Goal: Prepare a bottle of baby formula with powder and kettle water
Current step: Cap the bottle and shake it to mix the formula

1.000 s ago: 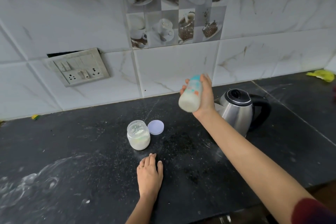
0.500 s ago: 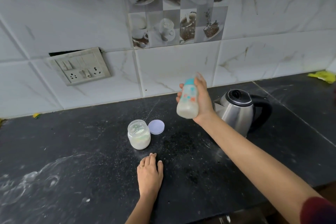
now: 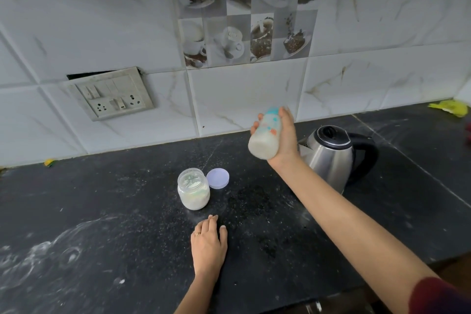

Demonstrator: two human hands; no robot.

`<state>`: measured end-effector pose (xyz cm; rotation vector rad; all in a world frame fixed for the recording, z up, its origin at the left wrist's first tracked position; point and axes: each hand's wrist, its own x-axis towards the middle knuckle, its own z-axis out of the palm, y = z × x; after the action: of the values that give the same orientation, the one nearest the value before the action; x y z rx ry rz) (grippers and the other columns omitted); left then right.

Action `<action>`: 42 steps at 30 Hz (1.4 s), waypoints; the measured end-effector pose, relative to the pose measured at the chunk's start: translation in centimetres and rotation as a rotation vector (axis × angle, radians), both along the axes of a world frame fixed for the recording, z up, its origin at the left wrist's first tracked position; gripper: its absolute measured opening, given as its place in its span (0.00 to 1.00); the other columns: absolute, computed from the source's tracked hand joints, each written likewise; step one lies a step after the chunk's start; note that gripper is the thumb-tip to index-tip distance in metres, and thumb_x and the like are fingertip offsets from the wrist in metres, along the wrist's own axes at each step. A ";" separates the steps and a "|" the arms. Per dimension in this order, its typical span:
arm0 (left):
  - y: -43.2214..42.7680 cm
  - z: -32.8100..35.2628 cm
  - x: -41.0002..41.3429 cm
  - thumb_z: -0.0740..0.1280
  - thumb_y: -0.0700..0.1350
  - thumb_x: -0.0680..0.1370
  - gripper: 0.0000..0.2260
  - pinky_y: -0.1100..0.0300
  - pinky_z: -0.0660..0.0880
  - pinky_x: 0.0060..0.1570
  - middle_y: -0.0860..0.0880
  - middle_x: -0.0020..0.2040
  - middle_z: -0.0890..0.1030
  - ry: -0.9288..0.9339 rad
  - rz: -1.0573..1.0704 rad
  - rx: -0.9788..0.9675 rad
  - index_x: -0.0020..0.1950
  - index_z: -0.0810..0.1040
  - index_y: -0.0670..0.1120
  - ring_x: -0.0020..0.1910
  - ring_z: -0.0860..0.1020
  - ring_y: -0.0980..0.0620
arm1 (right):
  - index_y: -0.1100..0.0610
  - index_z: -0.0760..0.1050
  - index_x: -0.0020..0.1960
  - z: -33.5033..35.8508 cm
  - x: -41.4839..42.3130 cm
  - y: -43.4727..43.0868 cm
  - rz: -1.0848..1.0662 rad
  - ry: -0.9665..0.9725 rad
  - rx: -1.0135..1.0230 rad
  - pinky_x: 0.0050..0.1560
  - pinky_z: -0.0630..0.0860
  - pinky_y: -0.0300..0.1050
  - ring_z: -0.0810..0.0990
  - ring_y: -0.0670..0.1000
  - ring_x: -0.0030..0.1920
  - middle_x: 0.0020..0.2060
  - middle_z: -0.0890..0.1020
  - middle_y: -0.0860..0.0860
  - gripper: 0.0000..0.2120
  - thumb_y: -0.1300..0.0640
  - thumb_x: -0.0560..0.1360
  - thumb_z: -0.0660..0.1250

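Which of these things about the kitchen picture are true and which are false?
1. The right hand holds the baby bottle in the air. True.
2. The powder jar has its lid on. False: the jar is open, and the purple lid lies beside it on the counter.
3. The left hand rests flat on the counter. True.
4. The kettle is left of the jar. False: it stands to the right, behind the right arm.
5. The bottle holds white liquid. True.

One bottle (image 3: 265,136), one jar (image 3: 193,192), one lid (image 3: 218,178), one kettle (image 3: 334,155), two hands.
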<state>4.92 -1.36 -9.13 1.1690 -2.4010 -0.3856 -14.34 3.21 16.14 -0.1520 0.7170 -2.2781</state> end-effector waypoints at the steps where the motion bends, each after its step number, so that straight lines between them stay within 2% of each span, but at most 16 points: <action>1: 0.0 0.0 0.0 0.65 0.47 0.75 0.14 0.50 0.75 0.51 0.47 0.55 0.82 -0.002 -0.001 -0.001 0.58 0.80 0.43 0.55 0.78 0.45 | 0.45 0.67 0.63 -0.4 0.4 0.0 0.034 0.040 0.023 0.34 0.78 0.45 0.77 0.54 0.31 0.44 0.76 0.58 0.12 0.51 0.80 0.63; 3: -0.1 -0.1 0.0 0.69 0.45 0.75 0.13 0.49 0.75 0.52 0.47 0.55 0.82 -0.006 -0.001 0.007 0.58 0.80 0.43 0.55 0.78 0.44 | 0.44 0.68 0.62 -0.9 0.8 0.0 0.061 0.075 0.056 0.34 0.78 0.46 0.77 0.54 0.32 0.44 0.77 0.58 0.11 0.51 0.80 0.63; 7: 0.0 -0.1 0.0 0.70 0.45 0.74 0.14 0.49 0.75 0.53 0.48 0.56 0.82 -0.013 0.001 0.022 0.59 0.80 0.43 0.56 0.78 0.45 | 0.50 0.63 0.72 0.5 -0.7 -0.5 -0.048 -0.055 0.038 0.35 0.79 0.46 0.78 0.54 0.32 0.42 0.76 0.58 0.25 0.50 0.78 0.65; 10: -0.1 -0.1 0.0 0.70 0.45 0.74 0.14 0.49 0.75 0.52 0.48 0.56 0.82 -0.004 0.003 0.013 0.58 0.80 0.43 0.56 0.78 0.45 | 0.45 0.67 0.65 -0.6 -0.1 0.0 0.031 0.050 0.047 0.34 0.78 0.46 0.77 0.54 0.32 0.43 0.77 0.58 0.15 0.51 0.80 0.63; 12: -0.1 -0.1 -0.1 0.70 0.45 0.74 0.14 0.50 0.75 0.52 0.48 0.56 0.82 0.000 0.001 0.008 0.58 0.80 0.43 0.55 0.78 0.45 | 0.44 0.68 0.62 -0.8 0.3 0.2 0.054 0.089 0.059 0.35 0.78 0.46 0.77 0.55 0.32 0.44 0.78 0.58 0.12 0.51 0.80 0.63; 17: -0.1 -0.1 -0.2 0.70 0.45 0.74 0.14 0.50 0.76 0.52 0.48 0.55 0.82 0.002 0.000 -0.013 0.58 0.80 0.43 0.55 0.78 0.46 | 0.52 0.64 0.72 0.2 -0.9 -0.5 -0.072 -0.050 0.050 0.34 0.79 0.46 0.78 0.54 0.31 0.41 0.76 0.58 0.25 0.50 0.78 0.65; 21: -0.3 -0.4 -0.2 0.68 0.46 0.75 0.13 0.50 0.76 0.51 0.48 0.55 0.82 0.001 -0.002 -0.027 0.58 0.80 0.43 0.55 0.78 0.46 | 0.45 0.67 0.63 -1.3 0.5 0.0 0.038 0.057 0.057 0.33 0.78 0.45 0.77 0.55 0.31 0.43 0.77 0.58 0.12 0.51 0.80 0.62; 25: -0.2 -0.5 -0.2 0.70 0.45 0.74 0.14 0.50 0.75 0.53 0.48 0.56 0.82 0.002 0.003 -0.012 0.58 0.80 0.43 0.56 0.78 0.46 | 0.48 0.64 0.71 0.1 -0.8 -0.4 -0.078 -0.072 0.009 0.33 0.79 0.45 0.78 0.54 0.30 0.41 0.76 0.58 0.21 0.51 0.80 0.63; 30: -0.2 -0.3 -0.2 0.70 0.46 0.74 0.14 0.49 0.75 0.53 0.48 0.56 0.82 0.001 0.001 -0.002 0.58 0.80 0.44 0.56 0.78 0.46 | 0.45 0.67 0.64 -0.5 0.0 0.6 0.036 0.089 0.070 0.33 0.79 0.45 0.77 0.54 0.32 0.43 0.78 0.58 0.13 0.51 0.80 0.62; 34: -0.2 -0.5 -0.1 0.70 0.45 0.74 0.14 0.49 0.75 0.53 0.48 0.56 0.82 0.009 0.003 -0.005 0.58 0.80 0.44 0.55 0.78 0.45 | 0.47 0.65 0.69 0.6 -1.6 0.6 -0.087 -0.034 0.001 0.34 0.79 0.46 0.78 0.54 0.30 0.43 0.75 0.58 0.19 0.51 0.80 0.63; 38: -0.2 -0.3 -0.1 0.67 0.46 0.75 0.13 0.49 0.76 0.53 0.48 0.55 0.82 0.016 0.001 -0.023 0.58 0.80 0.44 0.55 0.78 0.45 | 0.44 0.67 0.64 -0.3 -0.5 1.2 0.034 0.124 0.040 0.34 0.78 0.46 0.77 0.55 0.32 0.43 0.78 0.58 0.14 0.51 0.80 0.63; 42: -0.2 -0.3 -0.2 0.70 0.45 0.74 0.13 0.49 0.76 0.51 0.48 0.54 0.82 0.019 -0.007 -0.024 0.57 0.80 0.43 0.54 0.78 0.45 | 0.46 0.65 0.69 0.8 -1.2 0.4 -0.090 -0.011 -0.025 0.35 0.79 0.46 0.77 0.54 0.31 0.43 0.76 0.58 0.18 0.52 0.80 0.62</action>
<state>4.67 -1.53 -9.40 1.1425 -2.3872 -0.3678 -15.54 3.66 16.89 -0.1212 0.7023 -2.3721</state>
